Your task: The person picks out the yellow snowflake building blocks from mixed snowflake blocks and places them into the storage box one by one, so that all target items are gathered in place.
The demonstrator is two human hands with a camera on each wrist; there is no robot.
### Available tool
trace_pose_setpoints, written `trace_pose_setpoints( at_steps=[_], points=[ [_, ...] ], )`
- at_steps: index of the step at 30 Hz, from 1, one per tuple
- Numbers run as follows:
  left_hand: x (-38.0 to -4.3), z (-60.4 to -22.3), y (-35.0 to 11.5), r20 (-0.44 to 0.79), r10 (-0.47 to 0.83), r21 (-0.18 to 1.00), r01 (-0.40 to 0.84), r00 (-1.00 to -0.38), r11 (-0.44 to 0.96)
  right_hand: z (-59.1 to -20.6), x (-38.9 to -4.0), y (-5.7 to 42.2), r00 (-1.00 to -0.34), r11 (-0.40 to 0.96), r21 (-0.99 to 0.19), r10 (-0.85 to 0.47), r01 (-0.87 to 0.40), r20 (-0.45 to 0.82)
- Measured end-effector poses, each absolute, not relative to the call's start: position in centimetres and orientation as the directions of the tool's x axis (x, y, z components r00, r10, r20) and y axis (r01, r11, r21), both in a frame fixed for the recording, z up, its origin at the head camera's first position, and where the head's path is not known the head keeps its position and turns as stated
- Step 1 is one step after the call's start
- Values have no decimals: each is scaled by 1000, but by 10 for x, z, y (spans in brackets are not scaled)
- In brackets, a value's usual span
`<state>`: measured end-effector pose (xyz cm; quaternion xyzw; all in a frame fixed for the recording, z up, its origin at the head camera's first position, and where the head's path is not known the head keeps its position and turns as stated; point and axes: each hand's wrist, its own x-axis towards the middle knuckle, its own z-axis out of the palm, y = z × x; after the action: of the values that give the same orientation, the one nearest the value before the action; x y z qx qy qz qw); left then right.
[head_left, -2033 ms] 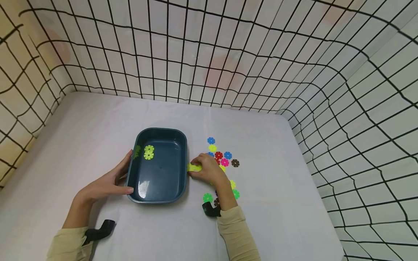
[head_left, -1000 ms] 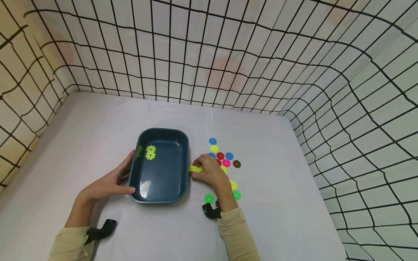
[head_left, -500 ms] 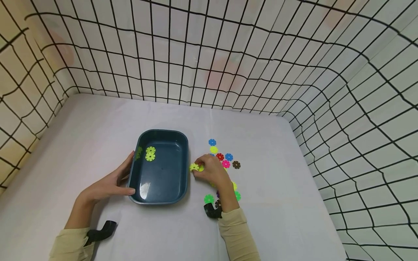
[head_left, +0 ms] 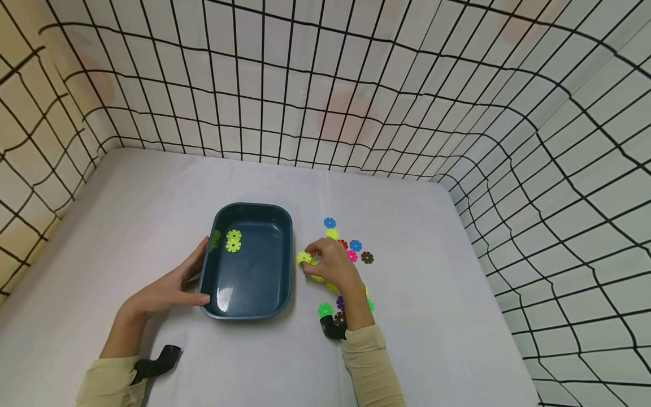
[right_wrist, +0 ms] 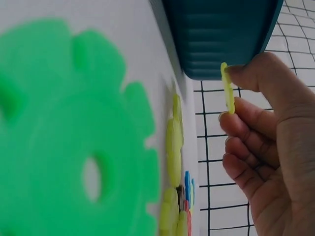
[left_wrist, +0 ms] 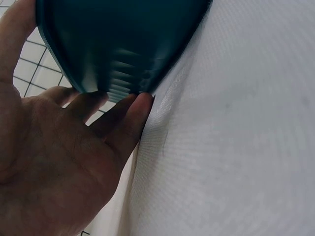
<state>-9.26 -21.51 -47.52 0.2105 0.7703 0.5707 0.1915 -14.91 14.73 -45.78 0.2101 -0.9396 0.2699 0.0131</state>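
Note:
My left hand (head_left: 170,282) holds the dark teal plastic tray (head_left: 249,291) by its left side. Its thumb lies over the rim near the front corner, and the other fingers touch the outer wall in the left wrist view. Two yellow-green notched discs (head_left: 233,241) lie inside the tray, one overlapping the other. Just right of the tray, my right hand (head_left: 333,264) pinches a yellow notched disc (right_wrist: 228,88) between thumb and fingers. In the right wrist view this disc is seen edge-on, raised off the table. More yellow discs (head_left: 317,278) lie beneath that hand, partly hidden.
Around the right hand lie several notched discs: blue (head_left: 355,245), pink (head_left: 351,256), brown (head_left: 367,258), green (head_left: 325,309) and purple (head_left: 340,303). A black grid mesh (head_left: 285,85) stands behind and along both sides of the white table (head_left: 417,316).
The right hand has drawn slightly right, away from the tray's wall, with the yellow disc, which now shows more of its face. The left hand and tray have stayed in place.

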Motion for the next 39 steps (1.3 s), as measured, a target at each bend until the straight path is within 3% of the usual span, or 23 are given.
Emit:
trace_pose_setpoints(
  at_steps=[20,30,39],
  points=[
    [-92,-476,-217,-62,538,954,109,-841,280,-433,-152,144,-866,730,-467,-419,-500,272],
    [-93,-476,-214,-73,527,949,103,-846,297,-412,-158,133,-771,636,-437,-500,-636,394],
    [-92,-475,-215,-73,524,939,118,-848,322,-384,-163,112,-734,621,-393,-547,-679,403]
  ],
)
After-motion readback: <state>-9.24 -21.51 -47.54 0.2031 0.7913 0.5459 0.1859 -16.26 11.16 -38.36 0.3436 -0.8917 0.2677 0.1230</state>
